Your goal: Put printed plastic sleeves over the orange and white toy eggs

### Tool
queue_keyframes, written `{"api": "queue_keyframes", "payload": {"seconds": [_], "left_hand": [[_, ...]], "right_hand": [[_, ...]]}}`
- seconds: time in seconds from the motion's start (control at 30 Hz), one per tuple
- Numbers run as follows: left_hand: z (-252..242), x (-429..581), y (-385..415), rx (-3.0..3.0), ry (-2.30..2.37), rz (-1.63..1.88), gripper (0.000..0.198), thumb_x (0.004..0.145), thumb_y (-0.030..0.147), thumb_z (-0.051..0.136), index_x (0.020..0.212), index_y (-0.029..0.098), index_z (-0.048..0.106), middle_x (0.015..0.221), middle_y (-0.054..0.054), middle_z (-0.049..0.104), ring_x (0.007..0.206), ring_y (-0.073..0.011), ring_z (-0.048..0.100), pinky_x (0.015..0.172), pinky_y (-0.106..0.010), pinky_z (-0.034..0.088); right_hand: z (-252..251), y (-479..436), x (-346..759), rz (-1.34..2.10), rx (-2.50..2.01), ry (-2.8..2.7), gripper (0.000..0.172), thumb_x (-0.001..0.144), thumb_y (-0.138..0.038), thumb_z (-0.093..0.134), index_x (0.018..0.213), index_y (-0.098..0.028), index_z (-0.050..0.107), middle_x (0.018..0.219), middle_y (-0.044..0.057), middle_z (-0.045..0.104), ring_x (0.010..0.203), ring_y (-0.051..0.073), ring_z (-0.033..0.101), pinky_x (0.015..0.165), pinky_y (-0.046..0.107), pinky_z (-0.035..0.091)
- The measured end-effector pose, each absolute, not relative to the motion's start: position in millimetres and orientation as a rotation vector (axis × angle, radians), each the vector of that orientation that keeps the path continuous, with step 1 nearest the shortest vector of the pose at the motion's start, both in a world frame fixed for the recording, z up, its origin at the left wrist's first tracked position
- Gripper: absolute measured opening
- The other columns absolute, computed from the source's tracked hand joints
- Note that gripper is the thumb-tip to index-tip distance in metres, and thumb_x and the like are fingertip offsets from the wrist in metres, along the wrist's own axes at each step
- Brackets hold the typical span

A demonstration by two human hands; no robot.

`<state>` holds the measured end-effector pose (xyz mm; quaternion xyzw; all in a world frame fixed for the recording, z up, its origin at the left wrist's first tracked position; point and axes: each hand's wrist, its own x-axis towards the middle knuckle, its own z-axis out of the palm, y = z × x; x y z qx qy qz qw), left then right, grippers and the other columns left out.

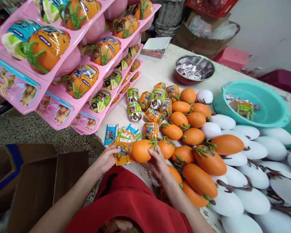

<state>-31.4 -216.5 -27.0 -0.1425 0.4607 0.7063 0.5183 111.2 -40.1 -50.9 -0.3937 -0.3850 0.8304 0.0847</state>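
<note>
My right hand grips an orange plastic egg with a green claw trim, at the table's near edge. My left hand pinches a small orange printed packet right beside that egg. Under the packet lies a fan of blue and orange packets. Several more orange eggs lie just right of my hands, and several label-wrapped eggs lie beyond them.
Stacked pink trays of wrapped eggs overhang the table's left side. White eggs cover the right. A teal basin, a steel bowl and a small box stand farther back. An open cardboard box sits on the floor at left.
</note>
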Motion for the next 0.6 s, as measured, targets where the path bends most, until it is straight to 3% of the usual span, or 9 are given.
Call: {"api": "queue_keyframes", "payload": {"seconds": [0.1, 0.23, 0.33, 0.43, 0.6], "left_hand": [[-21.0, -24.0, -210.5, -0.342, 1.055, 1.681, 0.031, 0.076, 0.017, 0.069, 0.107, 0.015, 0.068, 0.105, -0.01, 0.072, 0.093, -0.0234, 0.069, 0.089, -0.04, 0.054], [-13.0, -29.9, -205.6, -0.245, 1.183, 1.547, 0.031, 0.073, 0.024, 0.075, 0.101, 0.012, 0.069, 0.094, -0.01, 0.074, 0.079, -0.0227, 0.07, 0.079, -0.039, 0.056], [-8.0, -37.4, -201.1, -0.144, 1.285, 1.409, 0.031, 0.068, 0.03, 0.079, 0.09, 0.011, 0.071, 0.083, -0.009, 0.073, 0.071, -0.0197, 0.068, 0.072, -0.034, 0.055], [-2.8, -44.5, -192.8, 0.015, 1.35, 1.332, 0.034, 0.066, 0.034, 0.08, 0.088, 0.01, 0.072, 0.082, -0.008, 0.073, 0.072, -0.0171, 0.067, 0.072, -0.027, 0.052], [5.7, -59.5, -179.1, 0.23, 1.28, 1.198, 0.034, 0.071, 0.036, 0.076, 0.092, 0.011, 0.071, 0.085, -0.007, 0.073, 0.071, -0.016, 0.065, 0.071, -0.027, 0.05]], "right_hand": [[-43.0, -47.7, 116.3, 2.525, -1.148, -0.977, 0.06, 0.063, -0.034, 0.079, 0.113, -0.03, 0.048, 0.105, 0.0, 0.061, 0.09, 0.019, 0.061, 0.075, 0.032, 0.052], [-31.9, -37.2, 124.9, 2.785, -1.016, -1.14, 0.068, 0.064, -0.032, 0.081, 0.122, -0.031, 0.045, 0.119, 0.003, 0.058, 0.1, 0.023, 0.062, 0.081, 0.035, 0.052], [-25.0, -24.6, 126.9, 2.937, -0.938, -1.339, 0.058, 0.065, -0.036, 0.079, 0.114, -0.026, 0.051, 0.117, 0.004, 0.06, 0.099, 0.024, 0.062, 0.082, 0.036, 0.052], [-22.3, -19.7, 124.8, 2.901, -0.892, -1.578, 0.068, 0.055, -0.03, 0.086, 0.113, -0.023, 0.053, 0.112, 0.004, 0.064, 0.098, 0.023, 0.062, 0.085, 0.036, 0.051], [-27.9, -21.1, 127.3, 3.237, -0.821, -1.38, 0.055, 0.069, -0.039, 0.077, 0.119, -0.023, 0.058, 0.11, 0.006, 0.068, 0.091, 0.022, 0.067, 0.07, 0.031, 0.055]]}}
